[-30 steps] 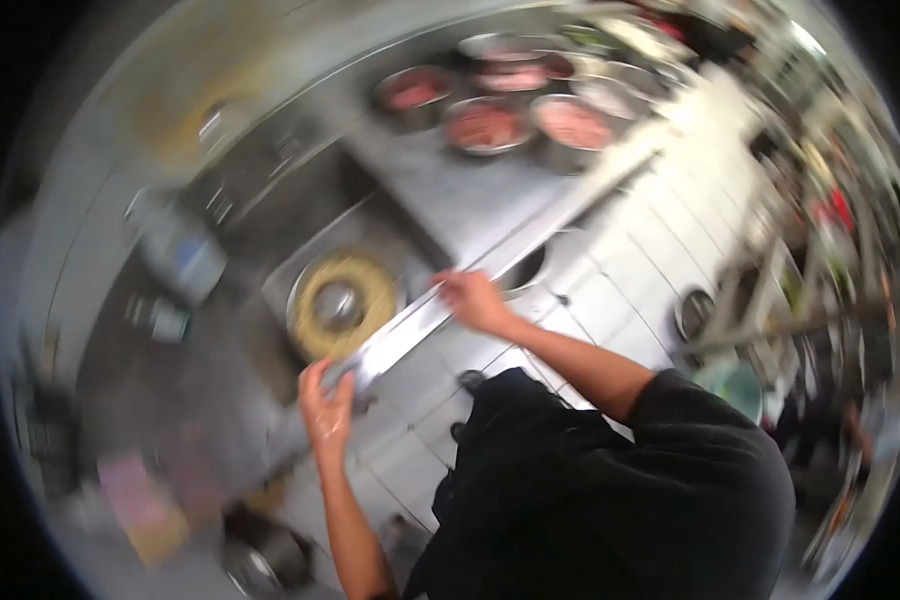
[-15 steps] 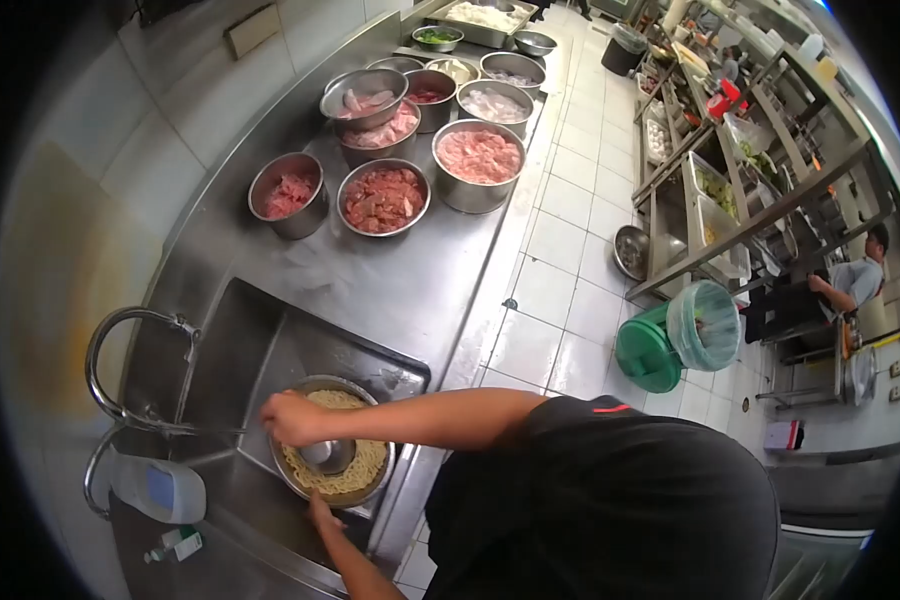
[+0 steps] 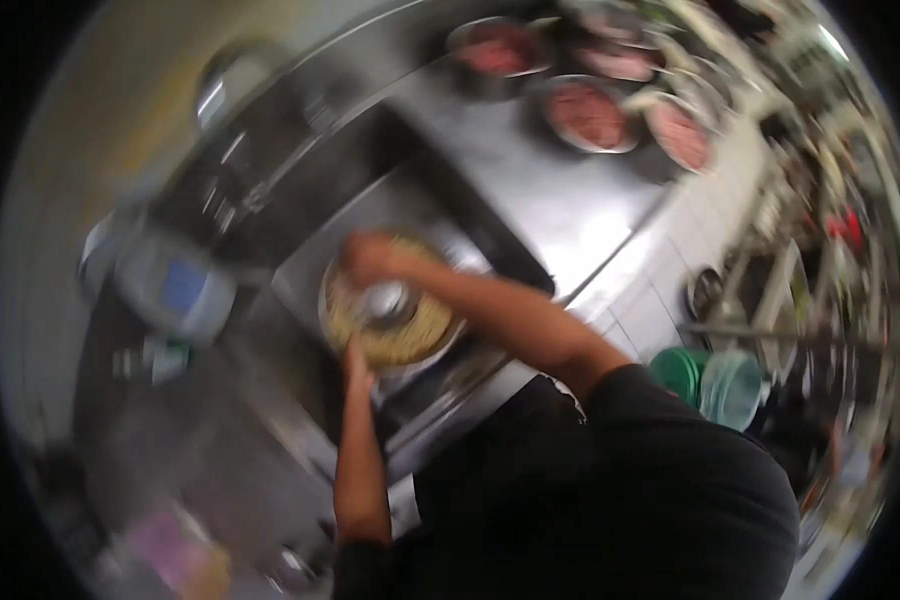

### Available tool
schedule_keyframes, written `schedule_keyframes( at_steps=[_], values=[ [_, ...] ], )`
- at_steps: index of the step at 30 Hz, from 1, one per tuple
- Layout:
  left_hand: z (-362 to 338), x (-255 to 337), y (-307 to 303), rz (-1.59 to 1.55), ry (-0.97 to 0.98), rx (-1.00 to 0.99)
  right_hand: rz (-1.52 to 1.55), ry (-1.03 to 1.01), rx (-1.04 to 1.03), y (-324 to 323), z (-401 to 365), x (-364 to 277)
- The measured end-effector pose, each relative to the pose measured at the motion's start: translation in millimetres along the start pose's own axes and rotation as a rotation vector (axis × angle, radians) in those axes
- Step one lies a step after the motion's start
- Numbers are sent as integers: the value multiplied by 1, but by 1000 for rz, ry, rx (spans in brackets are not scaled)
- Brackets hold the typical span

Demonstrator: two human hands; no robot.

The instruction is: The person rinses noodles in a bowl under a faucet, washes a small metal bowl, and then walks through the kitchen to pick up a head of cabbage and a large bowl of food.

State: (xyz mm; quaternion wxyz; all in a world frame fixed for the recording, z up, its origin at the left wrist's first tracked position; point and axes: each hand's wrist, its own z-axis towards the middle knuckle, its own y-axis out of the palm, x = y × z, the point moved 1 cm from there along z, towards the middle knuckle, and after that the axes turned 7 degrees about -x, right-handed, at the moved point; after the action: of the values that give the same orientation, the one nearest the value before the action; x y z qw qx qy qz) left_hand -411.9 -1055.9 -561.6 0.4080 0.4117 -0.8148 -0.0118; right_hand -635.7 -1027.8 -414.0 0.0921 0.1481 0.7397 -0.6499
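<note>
The picture is smeared by motion. A round metal bowl point(image 3: 417, 369) of pale yellow noodles point(image 3: 410, 338) sits in the sink, with a small shiny metal cup point(image 3: 388, 302) amid the noodles. My left hand point(image 3: 358, 370) grips the bowl's near rim, fingers partly hidden against it. Over the bowl's upper left part is my right hand point(image 3: 373, 260), its fingers curled together; what they hold is hidden by the blur.
Metal bowls of raw meat point(image 3: 587, 115) stand on the steel counter point(image 3: 530, 180) at the upper right. A plastic jug point(image 3: 185, 290) and a small bottle point(image 3: 160, 360) are left of the sink. Green bins point(image 3: 682, 375) stand on the floor at right.
The view has swung, so the sink and bowl appear higher and further right, and a pink item has come into view at the lower left. Both hands stay at the noodle bowl.
</note>
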Motion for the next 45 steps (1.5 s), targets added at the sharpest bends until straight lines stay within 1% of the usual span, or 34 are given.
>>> schedule_keyframes(
  at_steps=[1,2,3,4,5,6,7,8,9,10,11,12,13,15,16,17,18,19,20,21,24,25,26,30,32,33,34,36,37,40,42,43,45],
  values=[
    [24,-21,-16,-1,-17,136,65,216,-271,-21,-4,-7],
    [3,12,15,290,12,250,-46,102,-244,-7,-1,1],
    [-6,25,39,624,52,446,-168,12,-198,0,-5,3],
    [-16,38,64,946,28,682,-194,2,-203,2,-8,6],
    [-2,29,62,1152,186,697,-214,5,-205,2,-9,6],
    [0,33,71,1293,290,692,-219,-30,-213,10,-6,11],
    [4,39,82,1294,323,607,-223,-12,-237,22,-3,22],
    [6,45,90,1280,319,624,-223,7,-263,35,1,27],
    [13,48,97,1277,380,582,-76,174,-191,40,1,28],
    [21,53,101,1274,441,540,-87,158,-197,26,-4,16],
    [25,66,103,1264,439,553,158,228,-138,-4,-14,-5],
    [29,83,107,1248,416,376,405,302,-77,-21,-18,-16],
    [37,90,109,1225,391,195,400,298,-83,-11,-15,-12],
    [45,92,110,1262,372,218,488,403,91,11,-12,-2],
    [55,93,108,1309,362,240,483,410,89,6,-16,-6],
    [107,60,84,1408,471,360,480,343,106,-7,-23,-14],
    [124,52,74,1431,503,263,470,287,134,-20,-29,-19],
    [142,46,62,1455,539,156,542,349,102,-25,-33,-22],
    [147,46,61,1463,528,86,571,367,159,-20,-35,-19],
    [147,51,63,1458,483,54,603,375,143,-22,-38,-20],
    [150,59,64,1478,400,-8,629,396,236,-24,-44,-20],
    [151,59,64,1487,378,-20,634,353,241,-20,-43,-19],
    [154,59,65,1498,362,-31,639,307,246,-17,-43,-17],
    [155,62,56,1524,303,-57,736,370,291,-14,-49,-20],
    [158,64,54,1528,286,-70,743,341,317,-14,-55,-20],
    [159,66,54,1530,282,-77,756,394,254,-14,-58,-20],
    [162,68,55,1532,278,-83,751,395,263,-14,-60,-19],
    [165,69,58,1540,273,-92,738,375,350,-18,-63,-19],
    [166,70,58,1541,269,-95,710,361,265,-20,-65,-16],
    [168,74,59,1547,260,-96,715,329,306,-22,-64,-14],
    [170,77,57,1560,244,-100,797,321,297,-23,-67,-12],
    [168,78,56,1564,224,-104,677,366,263,-22,-66,-12],
    [167,85,63,1546,171,-149,679,390,326,-12,-71,-6]
  ],
)
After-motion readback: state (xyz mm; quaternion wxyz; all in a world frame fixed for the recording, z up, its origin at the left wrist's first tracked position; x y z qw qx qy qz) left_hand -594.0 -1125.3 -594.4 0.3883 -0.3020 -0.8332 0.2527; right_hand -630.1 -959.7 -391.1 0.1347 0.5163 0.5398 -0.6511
